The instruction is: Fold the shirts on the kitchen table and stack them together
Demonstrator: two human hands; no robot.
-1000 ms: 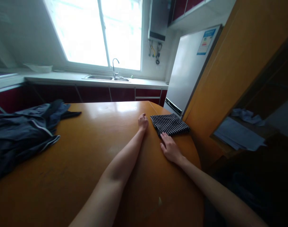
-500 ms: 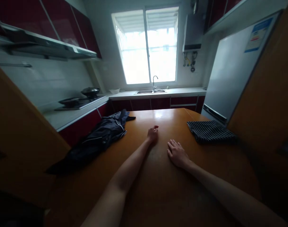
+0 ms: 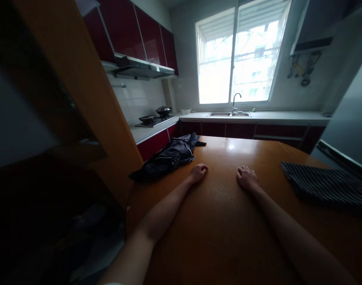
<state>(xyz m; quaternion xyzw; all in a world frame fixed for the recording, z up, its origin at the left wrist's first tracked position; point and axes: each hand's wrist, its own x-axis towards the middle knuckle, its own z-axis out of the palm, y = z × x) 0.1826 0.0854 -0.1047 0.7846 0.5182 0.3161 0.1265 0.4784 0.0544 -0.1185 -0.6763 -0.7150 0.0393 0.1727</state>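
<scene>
Both forearms reach out over a brown wooden table (image 3: pixel 216 229). My left hand (image 3: pixel 198 173) rests on the tabletop with its fingers curled in, and nothing shows in it. Just beyond it to the left lies a dark jacket (image 3: pixel 173 154) with pale piping, crumpled along the table's left edge. My right hand (image 3: pixel 246 178) lies knuckles up on the wood, a short way right of the left one. Its fingers are bent under and hold nothing visible. A black striped cloth (image 3: pixel 326 184) is spread flat at the right, apart from that hand.
Behind the table runs a white counter with a sink (image 3: pixel 228 114) and a faucet (image 3: pixel 235 102) under a bright window. Two pans, one the lidded pan (image 3: pixel 163 111), sit on the stove (image 3: pixel 154 120) at the left. A refrigerator (image 3: pixel 350 114) stands at the right.
My view has turned left, so the room sits further right in it. The hands are further apart, the left one nearer the jacket. My right hand's fingers, flat before, have drawn in.
</scene>
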